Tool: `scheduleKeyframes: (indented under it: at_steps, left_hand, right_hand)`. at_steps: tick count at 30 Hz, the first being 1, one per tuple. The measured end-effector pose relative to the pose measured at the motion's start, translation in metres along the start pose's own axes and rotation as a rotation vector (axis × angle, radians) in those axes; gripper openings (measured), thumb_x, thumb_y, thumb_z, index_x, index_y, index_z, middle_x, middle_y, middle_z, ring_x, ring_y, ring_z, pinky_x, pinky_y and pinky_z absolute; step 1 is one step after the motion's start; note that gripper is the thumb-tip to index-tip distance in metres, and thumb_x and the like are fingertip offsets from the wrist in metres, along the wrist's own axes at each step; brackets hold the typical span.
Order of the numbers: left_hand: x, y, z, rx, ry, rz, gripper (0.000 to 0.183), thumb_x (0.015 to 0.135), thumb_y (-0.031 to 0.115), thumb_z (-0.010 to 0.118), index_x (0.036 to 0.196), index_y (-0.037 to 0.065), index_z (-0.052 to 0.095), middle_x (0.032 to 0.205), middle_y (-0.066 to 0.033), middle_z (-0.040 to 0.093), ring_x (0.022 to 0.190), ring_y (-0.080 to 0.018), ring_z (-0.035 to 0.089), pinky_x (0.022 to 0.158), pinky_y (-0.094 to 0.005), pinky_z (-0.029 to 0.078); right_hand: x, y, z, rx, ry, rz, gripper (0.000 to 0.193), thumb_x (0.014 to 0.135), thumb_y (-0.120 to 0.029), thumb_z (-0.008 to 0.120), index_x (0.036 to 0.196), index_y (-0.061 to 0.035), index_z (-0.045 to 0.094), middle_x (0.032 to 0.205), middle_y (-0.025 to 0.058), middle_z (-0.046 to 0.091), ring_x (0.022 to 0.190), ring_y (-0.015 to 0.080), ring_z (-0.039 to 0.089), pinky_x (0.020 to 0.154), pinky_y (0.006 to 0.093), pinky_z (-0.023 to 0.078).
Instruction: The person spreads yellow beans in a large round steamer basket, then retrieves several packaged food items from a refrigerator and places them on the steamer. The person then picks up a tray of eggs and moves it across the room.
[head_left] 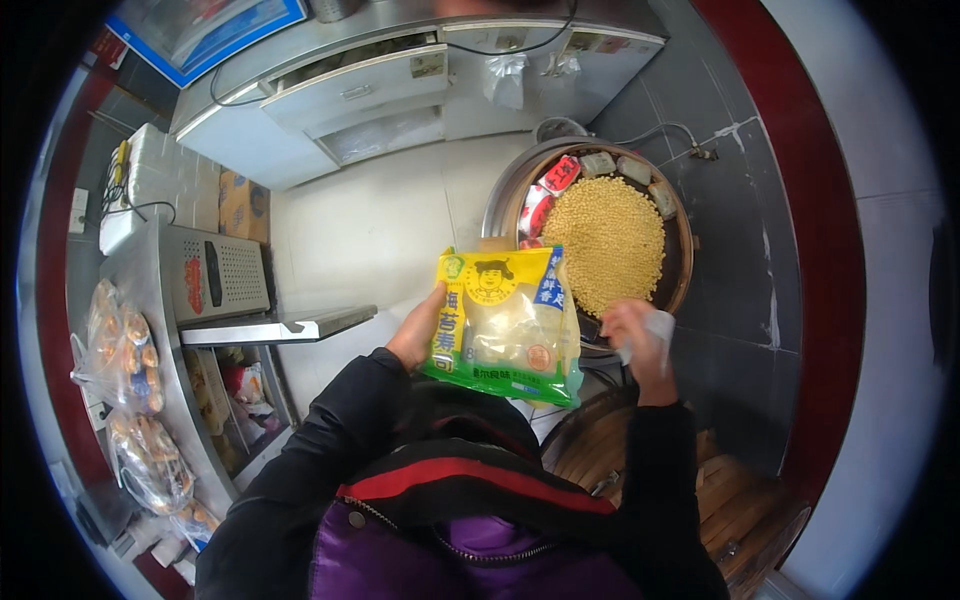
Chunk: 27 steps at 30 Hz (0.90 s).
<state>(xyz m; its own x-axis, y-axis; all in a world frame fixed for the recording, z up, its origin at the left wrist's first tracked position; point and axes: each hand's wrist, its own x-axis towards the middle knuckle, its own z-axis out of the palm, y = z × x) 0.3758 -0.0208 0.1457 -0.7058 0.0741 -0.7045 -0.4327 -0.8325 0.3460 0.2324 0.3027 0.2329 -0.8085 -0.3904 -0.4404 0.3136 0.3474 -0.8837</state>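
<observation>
My left hand (418, 335) grips the left edge of a yellow and green plastic food bag (505, 335) with a clear window, held upright in front of me. Its fingers are partly hidden behind the bag. My right hand (640, 340) is curled, somewhat blurred, with a small white crumpled piece (660, 325), thin like tissue or film, against its fingers. That hand is over the near edge of a large round pan (683, 240) with a heap of small yellow beans or kernels (607, 240). Red-and-white packets (558, 175) and greyish packets (633, 169) line the pan's far and left sides.
Round wooden lids or steamers (740, 500) lie at my right. White cabinets (360, 95) line the far side, one drawer ajar. To the left stands a metal counter (140, 290) with bagged bread (125, 350) and an open-doored cabinet (280, 330). A hose (665, 130) crosses the dark tiled wall.
</observation>
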Motion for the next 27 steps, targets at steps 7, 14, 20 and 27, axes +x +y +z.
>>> scheduleKeyframes:
  at_steps: [7,14,20,27]
  left_hand:
    - [-0.016,0.004,0.038,0.067,-0.169,0.001,0.046,0.099,0.045,0.035,0.118,0.006,0.052,0.101,-0.0049,0.064,0.08,-0.014,0.063,0.071,-0.028,0.052]
    - [-0.016,-0.029,0.047,0.165,-0.194,-0.178,0.05,0.1,0.042,0.031,0.13,0.005,0.044,0.121,-0.0098,0.058,0.103,-0.0215,0.058,0.089,-0.0336,0.047]
    - [-0.008,-0.052,0.023,0.183,-0.149,-0.187,0.046,0.1,0.035,0.033,0.131,0.002,0.042,0.127,-0.0138,0.054,0.108,-0.0246,0.056,0.094,-0.036,0.044]
    - [0.01,-0.037,-0.044,0.274,0.216,0.066,0.037,0.1,0.032,0.035,0.119,0.003,0.049,0.104,-0.0087,0.061,0.087,-0.0188,0.059,0.078,-0.0336,0.049]
  right_hand:
    - [-0.003,-0.033,0.083,0.233,-0.429,0.417,0.041,0.088,-0.021,0.061,0.123,-0.0004,0.053,0.102,0.0096,0.064,0.081,0.0155,0.063,0.066,0.0229,0.049]
    - [-0.019,0.013,0.128,-0.187,-0.493,0.24,0.047,0.078,-0.026,0.074,0.116,-0.0053,0.056,0.101,0.003,0.063,0.089,0.0121,0.06,0.067,0.0274,0.051]
    - [-0.033,0.025,0.107,-0.405,-0.331,-0.236,0.055,0.075,-0.029,0.076,0.12,-0.0057,0.055,0.113,0.0105,0.06,0.103,0.0227,0.056,0.089,0.0324,0.045]
    - [-0.013,0.043,-0.051,-0.162,0.344,0.118,0.043,0.079,-0.016,0.072,0.116,-0.005,0.053,0.081,0.0019,0.059,0.057,0.0065,0.051,0.047,0.0217,0.042]
